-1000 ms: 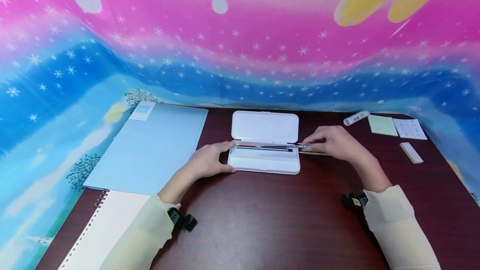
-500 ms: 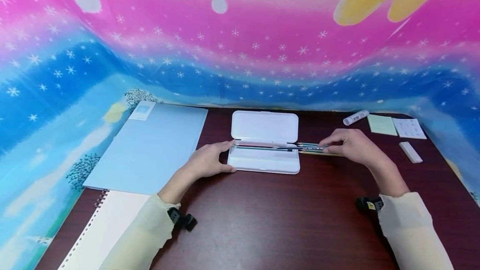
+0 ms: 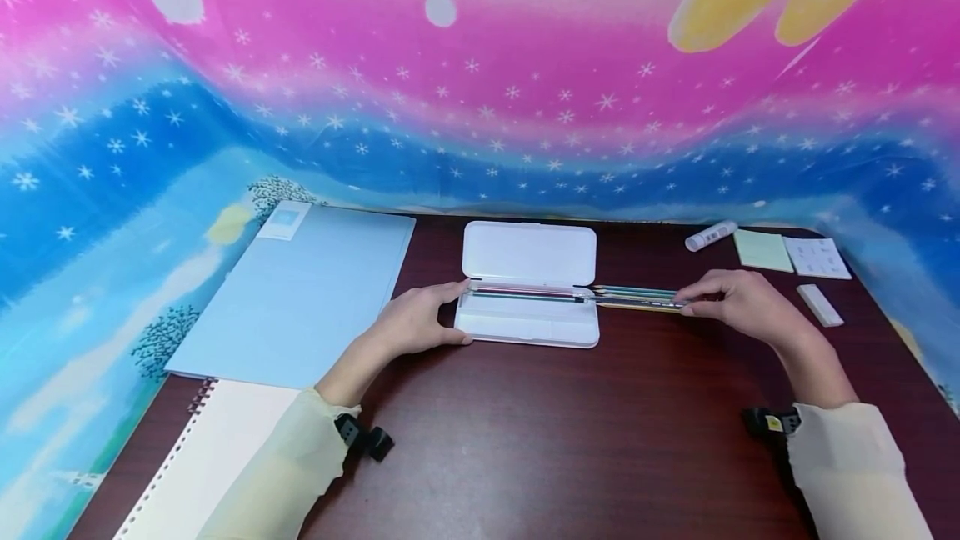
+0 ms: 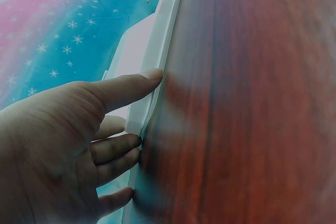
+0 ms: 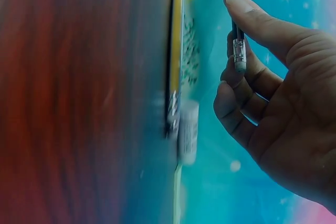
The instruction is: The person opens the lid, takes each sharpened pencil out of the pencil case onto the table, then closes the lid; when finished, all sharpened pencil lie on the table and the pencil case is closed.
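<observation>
Near the far edge of the table, around its middle, your left hand spans and holds the left end of the open white case. To the case's right, your right hand pinches a dark pencil. Its front lies so near the loose pencils that a low sweep could roll them. The right wrist view shows the eraser beyond your thumb; the head view hides it.

Snowflake-patterned cloth hangs behind a dark wood-grained table.
</observation>
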`<state>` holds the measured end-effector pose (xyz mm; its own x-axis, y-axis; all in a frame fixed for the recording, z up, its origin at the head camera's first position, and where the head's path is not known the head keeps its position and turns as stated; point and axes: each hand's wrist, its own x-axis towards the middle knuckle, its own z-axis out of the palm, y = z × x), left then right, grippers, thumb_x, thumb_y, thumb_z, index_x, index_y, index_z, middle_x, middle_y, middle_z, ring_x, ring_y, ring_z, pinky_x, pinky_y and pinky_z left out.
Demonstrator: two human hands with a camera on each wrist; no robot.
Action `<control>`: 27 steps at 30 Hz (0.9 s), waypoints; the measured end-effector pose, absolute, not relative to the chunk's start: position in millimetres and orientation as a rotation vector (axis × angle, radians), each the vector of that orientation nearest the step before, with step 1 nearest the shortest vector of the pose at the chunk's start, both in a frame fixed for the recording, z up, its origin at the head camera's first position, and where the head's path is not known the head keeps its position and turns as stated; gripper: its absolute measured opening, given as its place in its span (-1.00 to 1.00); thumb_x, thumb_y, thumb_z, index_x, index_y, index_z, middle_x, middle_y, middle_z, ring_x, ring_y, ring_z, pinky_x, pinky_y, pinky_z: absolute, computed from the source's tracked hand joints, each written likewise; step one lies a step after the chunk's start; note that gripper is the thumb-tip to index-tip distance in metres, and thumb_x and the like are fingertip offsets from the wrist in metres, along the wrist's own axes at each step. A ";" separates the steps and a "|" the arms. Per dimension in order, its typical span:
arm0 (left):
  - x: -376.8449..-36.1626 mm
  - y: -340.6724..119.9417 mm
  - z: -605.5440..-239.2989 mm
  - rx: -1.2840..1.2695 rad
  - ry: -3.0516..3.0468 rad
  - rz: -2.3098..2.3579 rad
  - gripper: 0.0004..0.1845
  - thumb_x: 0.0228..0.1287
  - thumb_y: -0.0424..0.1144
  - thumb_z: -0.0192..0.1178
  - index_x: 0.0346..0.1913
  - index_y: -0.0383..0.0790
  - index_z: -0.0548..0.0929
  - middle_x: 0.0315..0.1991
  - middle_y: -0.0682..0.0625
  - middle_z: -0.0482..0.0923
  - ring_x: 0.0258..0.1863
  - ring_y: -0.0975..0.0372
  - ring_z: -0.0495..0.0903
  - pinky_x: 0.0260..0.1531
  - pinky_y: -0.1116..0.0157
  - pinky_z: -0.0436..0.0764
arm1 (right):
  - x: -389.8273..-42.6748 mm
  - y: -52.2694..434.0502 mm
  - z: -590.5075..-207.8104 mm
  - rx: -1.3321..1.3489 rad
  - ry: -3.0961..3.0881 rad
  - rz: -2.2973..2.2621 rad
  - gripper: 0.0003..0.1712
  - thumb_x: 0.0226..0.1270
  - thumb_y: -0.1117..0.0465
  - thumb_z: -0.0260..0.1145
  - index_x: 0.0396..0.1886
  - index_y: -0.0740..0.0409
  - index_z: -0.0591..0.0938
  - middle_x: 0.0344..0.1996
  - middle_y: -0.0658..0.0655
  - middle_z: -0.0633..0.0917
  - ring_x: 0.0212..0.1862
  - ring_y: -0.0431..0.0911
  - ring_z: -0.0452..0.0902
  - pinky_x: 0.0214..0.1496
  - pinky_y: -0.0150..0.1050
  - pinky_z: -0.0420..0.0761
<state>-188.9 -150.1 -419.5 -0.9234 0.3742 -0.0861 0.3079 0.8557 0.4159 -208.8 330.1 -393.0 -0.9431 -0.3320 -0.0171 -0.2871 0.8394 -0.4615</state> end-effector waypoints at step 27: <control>-190.2 -149.5 -420.2 0.536 2.877 0.575 -0.03 0.08 0.21 0.47 0.55 0.08 0.32 0.48 0.03 0.40 0.42 0.04 0.46 0.31 -0.04 0.49 | -208.5 355.4 -399.1 -0.363 2.839 -0.644 -0.81 0.34 0.12 0.43 -0.08 -0.10 0.83 -0.04 0.14 0.75 -0.02 0.00 0.61 -0.12 -0.18 0.60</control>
<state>-190.2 -149.5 -420.2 -0.9231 0.3753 -0.0841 0.3142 0.8619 0.3980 -208.5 355.4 -399.1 -0.9483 -0.2821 -0.1457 -0.1917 0.8745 -0.4455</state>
